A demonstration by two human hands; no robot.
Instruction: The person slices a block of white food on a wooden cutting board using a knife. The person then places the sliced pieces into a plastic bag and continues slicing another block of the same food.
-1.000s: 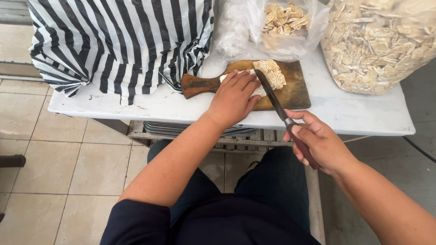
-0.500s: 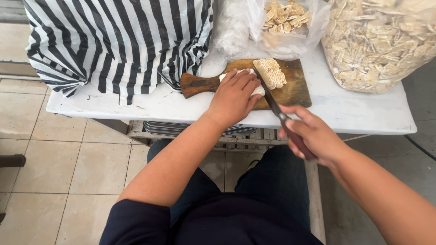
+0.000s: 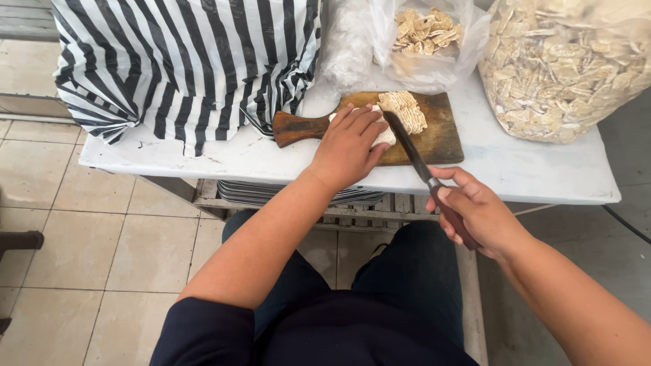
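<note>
I look down from a head-worn camera at my two bare hands working at a white table point(image 3: 203, 159). My left hand point(image 3: 349, 142) lies palm down on a pale, whitish block of food point(image 3: 385, 135) that rests on a brown wooden cutting board point(image 3: 441, 132). Its fingers point(image 3: 363, 120) are stretched out flat and close together, pressing on top of the block rather than wrapping around it; most of the block is hidden under them, with only its right edge showing.

My right hand point(image 3: 475, 213) hangs below the near edge of the table, curled tight around the dark handle of a knife point(image 3: 420, 166). The long dark blade slants up and to the left across the board, and its tip meets the block just beside my left fingertips. Directly to the right of the blade, still on the board, lies a small stack of thin, ridged, cream-coloured slices point(image 3: 405, 110), touching or nearly touching the block.

The board's handle points to the left. Behind it, at the back of the table, sits a clear plastic bag point(image 3: 426, 34) holding more pale slices, and at the far right a much larger clear bag point(image 3: 566, 64) filled with the same kind of pieces. To the left, a black and white striped bag point(image 3: 183, 61) covers much of the table. Below the table are beige floor tiles point(image 3: 88, 244) and my dark trousers point(image 3: 380, 298).
</note>
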